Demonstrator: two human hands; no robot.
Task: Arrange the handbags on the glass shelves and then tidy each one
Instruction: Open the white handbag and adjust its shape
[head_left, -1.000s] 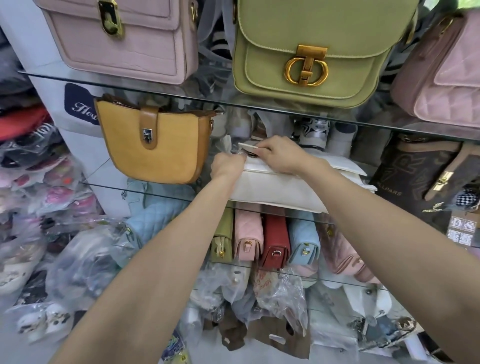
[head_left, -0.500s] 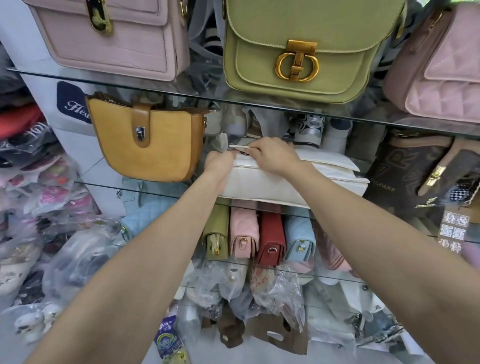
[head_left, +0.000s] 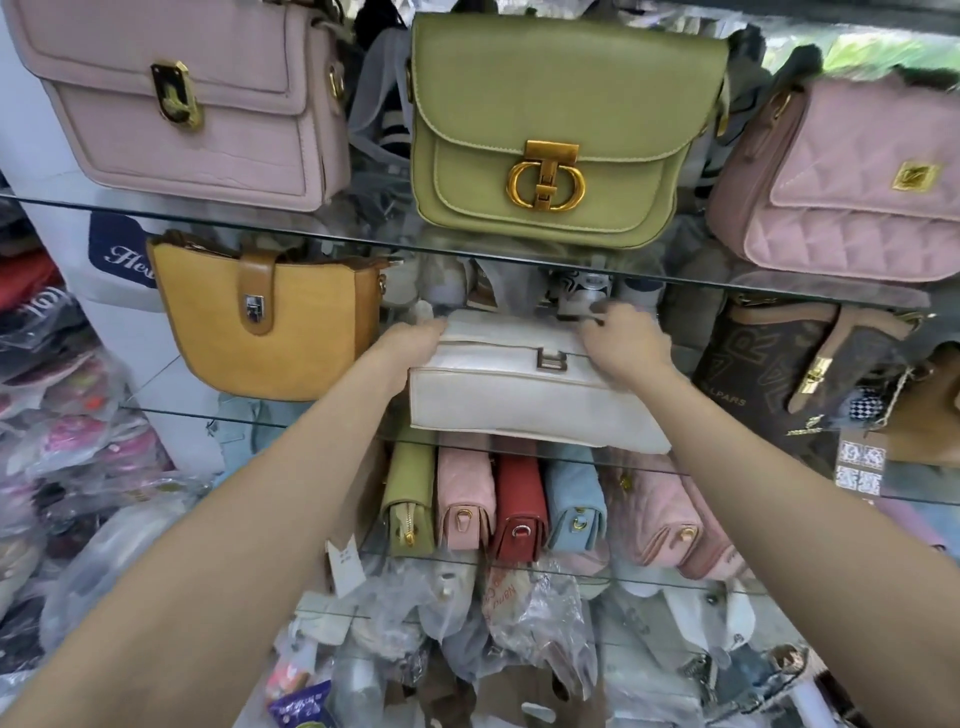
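Hands on the cream-white leather handbag (head_left: 519, 395) now: left hand (head_left: 410, 345) grips its upper left corner, right hand (head_left: 623, 340) curls over the top right. It sits at the front edge of the middle glass shelf (head_left: 171, 413), mustard bucket bag (head_left: 270, 317) left, brown monogram bag (head_left: 800, 374) right, olive flap bag (head_left: 561, 130) above.

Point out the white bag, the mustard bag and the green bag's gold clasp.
white bag (head_left: 519, 400), head view, front panel below the flap.
mustard bag (head_left: 311, 338), head view, front panel right of the strap.
green bag's gold clasp (head_left: 546, 179), head view, centre of the clasp.
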